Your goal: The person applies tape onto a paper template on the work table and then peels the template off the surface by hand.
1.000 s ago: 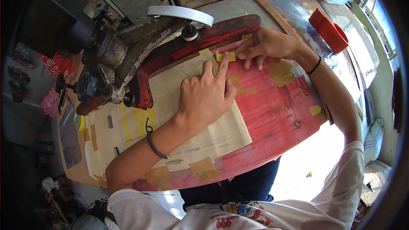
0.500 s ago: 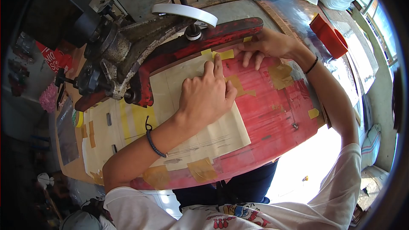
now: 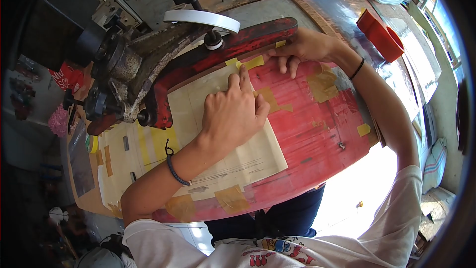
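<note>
Head: tape [image 3: 255, 62] aslant, right end higher

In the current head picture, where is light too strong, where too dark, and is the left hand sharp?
Head view: glare washes out the floor below the red board; head view: the picture's left edge falls into deep shadow; head view: the left hand looks fairly sharp.

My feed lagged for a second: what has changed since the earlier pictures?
The left hand has moved its index finger left along the yellow strip, toward the paper; the right hand has shifted up the picture, away from the strip. Unchanged: the paper on the red board and the red bar above.
</note>
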`<act>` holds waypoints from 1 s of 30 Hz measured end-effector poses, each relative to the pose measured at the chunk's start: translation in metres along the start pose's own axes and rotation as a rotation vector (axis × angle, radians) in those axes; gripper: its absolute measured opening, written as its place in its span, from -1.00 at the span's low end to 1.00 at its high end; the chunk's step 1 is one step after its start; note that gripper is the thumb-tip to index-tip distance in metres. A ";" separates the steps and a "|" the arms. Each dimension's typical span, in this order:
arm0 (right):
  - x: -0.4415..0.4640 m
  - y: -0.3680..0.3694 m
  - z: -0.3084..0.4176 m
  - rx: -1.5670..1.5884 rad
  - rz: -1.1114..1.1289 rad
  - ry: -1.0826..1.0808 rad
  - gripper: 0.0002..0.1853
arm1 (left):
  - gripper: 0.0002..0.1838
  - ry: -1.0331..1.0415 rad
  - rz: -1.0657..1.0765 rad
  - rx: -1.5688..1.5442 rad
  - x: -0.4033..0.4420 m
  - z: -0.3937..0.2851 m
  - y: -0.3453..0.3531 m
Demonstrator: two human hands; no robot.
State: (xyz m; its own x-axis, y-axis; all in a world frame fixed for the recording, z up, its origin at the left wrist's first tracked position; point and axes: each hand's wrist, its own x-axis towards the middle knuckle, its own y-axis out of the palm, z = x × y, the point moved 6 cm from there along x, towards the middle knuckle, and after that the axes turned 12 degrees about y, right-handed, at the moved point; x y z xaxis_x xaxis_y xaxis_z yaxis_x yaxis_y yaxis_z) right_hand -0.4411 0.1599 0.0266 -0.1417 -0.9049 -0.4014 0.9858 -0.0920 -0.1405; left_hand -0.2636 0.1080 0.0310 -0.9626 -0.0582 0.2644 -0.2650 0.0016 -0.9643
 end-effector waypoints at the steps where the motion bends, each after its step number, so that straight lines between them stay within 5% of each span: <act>1: 0.000 0.000 0.000 -0.001 -0.010 0.004 -0.66 | -0.30 -0.002 0.003 0.000 0.000 0.000 0.000; 30: -0.014 0.013 0.004 0.022 -0.188 0.020 -0.61 | -0.30 0.002 -0.018 0.044 -0.001 0.001 0.002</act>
State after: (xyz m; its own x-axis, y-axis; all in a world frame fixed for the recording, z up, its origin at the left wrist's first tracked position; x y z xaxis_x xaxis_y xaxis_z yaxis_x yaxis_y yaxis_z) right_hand -0.4260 0.1702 0.0341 -0.3250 -0.8623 -0.3884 0.9436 -0.2680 -0.1947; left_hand -0.2630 0.1075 0.0290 -0.9579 -0.0559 0.2816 -0.2795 -0.0433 -0.9592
